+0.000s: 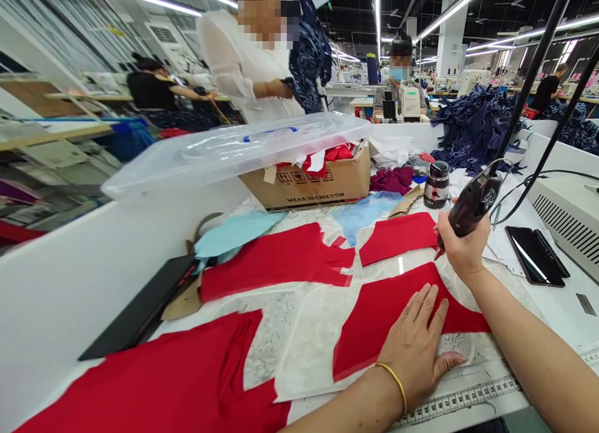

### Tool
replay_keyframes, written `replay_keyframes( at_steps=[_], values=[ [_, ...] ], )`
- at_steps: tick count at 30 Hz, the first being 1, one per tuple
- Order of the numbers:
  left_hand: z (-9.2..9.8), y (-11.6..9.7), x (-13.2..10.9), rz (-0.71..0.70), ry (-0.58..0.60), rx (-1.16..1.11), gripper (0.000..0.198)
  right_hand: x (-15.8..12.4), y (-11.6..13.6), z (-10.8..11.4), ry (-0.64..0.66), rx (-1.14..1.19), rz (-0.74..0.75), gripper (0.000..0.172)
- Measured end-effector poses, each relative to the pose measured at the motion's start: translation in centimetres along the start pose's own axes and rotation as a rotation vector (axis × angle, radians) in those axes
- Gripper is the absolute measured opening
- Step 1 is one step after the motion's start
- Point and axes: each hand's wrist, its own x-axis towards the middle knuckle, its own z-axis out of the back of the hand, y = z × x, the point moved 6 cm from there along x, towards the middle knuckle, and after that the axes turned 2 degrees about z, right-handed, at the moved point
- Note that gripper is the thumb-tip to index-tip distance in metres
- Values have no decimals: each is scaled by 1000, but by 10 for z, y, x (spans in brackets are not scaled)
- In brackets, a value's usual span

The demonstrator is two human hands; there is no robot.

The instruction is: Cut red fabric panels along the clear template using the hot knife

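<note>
Red cloth (154,383), loosely gathered, spreads toward the near left corner of the table (573,289), and a tape measure (468,397) runs along the near edge. From where I stand, the person's left hand (416,336) is spread open, palm down on a red panel (374,317) close to that edge. The right hand (463,249) grips a black handheld tool (472,205), its tip by the panel's far corner; whether they touch, I can't tell. Farther back lie a long piece (271,258) and a shorter piece (397,238), both shaped, so I'd judge part of the work done; the gathered cloth looks unworked. Fingers hide some of the panel, the gathered cloth runs out of view, and a clear lid (201,158) obscures much of the cardboard box (322,186).
</note>
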Motion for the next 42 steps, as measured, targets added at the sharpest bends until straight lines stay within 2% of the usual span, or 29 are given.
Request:
replay_keyframes(
  at_steps=[9, 22, 29, 32, 35, 39, 42],
  values=[
    [4, 0, 3, -14, 52, -18, 79, 1, 5, 0, 11, 8, 2, 31],
    [2, 1, 1, 3, 25, 10, 77, -2, 2, -3, 30, 25, -46, 33],
    [1, 2, 1, -5, -5, 10, 77, -6, 0, -8, 29, -3, -18, 24],
    [4, -2, 0, -7, -9, 27, 79, -5, -2, -5, 5, -15, -18, 28],
    [9, -14, -7, 3, -30, 51, 84, -3, -1, 1, -30, 11, -4, 34],
    [15, -32, -28, 18, -46, 92, 90, -3, 4, 12, -65, 60, -36, 37],
    [18, -37, -47, 57, -34, 114, 92, -7, 16, 14, -31, 124, -62, 38]
  ],
)
